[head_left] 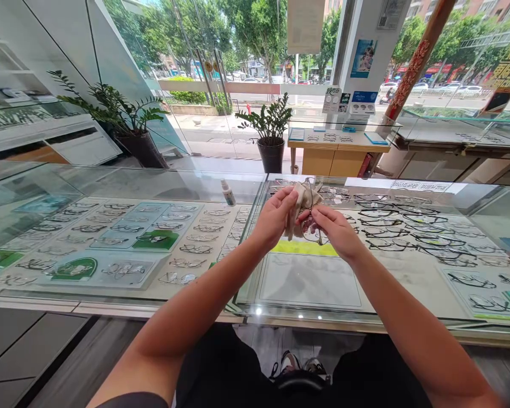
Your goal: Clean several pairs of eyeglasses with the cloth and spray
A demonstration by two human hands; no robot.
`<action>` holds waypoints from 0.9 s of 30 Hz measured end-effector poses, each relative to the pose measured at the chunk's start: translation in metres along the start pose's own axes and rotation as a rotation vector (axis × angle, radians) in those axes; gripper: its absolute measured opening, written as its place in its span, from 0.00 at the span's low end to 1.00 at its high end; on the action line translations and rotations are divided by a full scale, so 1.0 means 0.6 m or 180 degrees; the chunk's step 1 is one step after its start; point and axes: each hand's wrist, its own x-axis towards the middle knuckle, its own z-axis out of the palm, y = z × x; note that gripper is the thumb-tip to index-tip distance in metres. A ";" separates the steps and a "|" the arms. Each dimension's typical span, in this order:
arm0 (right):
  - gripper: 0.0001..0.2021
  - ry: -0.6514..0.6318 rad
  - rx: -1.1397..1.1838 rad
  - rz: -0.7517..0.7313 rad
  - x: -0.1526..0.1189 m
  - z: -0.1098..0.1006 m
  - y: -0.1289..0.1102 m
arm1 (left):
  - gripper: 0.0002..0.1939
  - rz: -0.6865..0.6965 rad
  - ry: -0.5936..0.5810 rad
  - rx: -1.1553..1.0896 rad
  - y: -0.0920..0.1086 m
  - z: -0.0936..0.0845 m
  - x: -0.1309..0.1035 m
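Above the glass counter, my left hand [274,217] is closed on a beige cleaning cloth [304,197], which bunches up past its fingers. My right hand [338,228] pinches a pair of eyeglasses [320,239] close beside it. One round lens hangs low between the hands, and part of the frame rises next to the cloth. Cloth and fingers hide the rest of the eyeglasses, so I cannot tell exactly where the cloth touches them. A small white spray bottle [228,193] stands on the countertop left of my hands.
Under the glass top, the display case [310,283] holds many rows of spectacles, including black frames [386,245] on the right. A seam divides the counter left of my hands. Beyond it stand a potted plant [271,136] and a wooden table [338,156] before the windows.
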 end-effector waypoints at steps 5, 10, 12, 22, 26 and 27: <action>0.20 -0.0163 -0.0109 -0.0051 -0.002 0.005 -0.006 | 0.24 -0.0248 -0.0456 0.0118 0.009 -0.001 -0.003; 0.20 -0.0192 -0.0177 -0.0094 -0.002 -0.001 -0.010 | 0.22 -0.0372 -0.0765 0.0164 0.024 -0.005 -0.006; 0.20 -0.0244 -0.0233 -0.0133 -0.001 -0.008 -0.015 | 0.21 -0.0359 -0.0853 0.0245 0.029 -0.007 -0.006; 0.15 -0.0533 -0.0663 -0.0698 0.057 -0.046 -0.186 | 0.17 0.0711 -0.1074 0.0859 0.175 0.072 0.046; 0.13 -0.0529 -0.0600 -0.0940 0.080 -0.060 -0.228 | 0.18 0.1234 -0.0929 0.0788 0.199 0.097 0.072; 0.13 -0.0541 -0.0571 -0.0915 0.083 -0.063 -0.229 | 0.18 0.1271 -0.0940 0.0760 0.194 0.095 0.078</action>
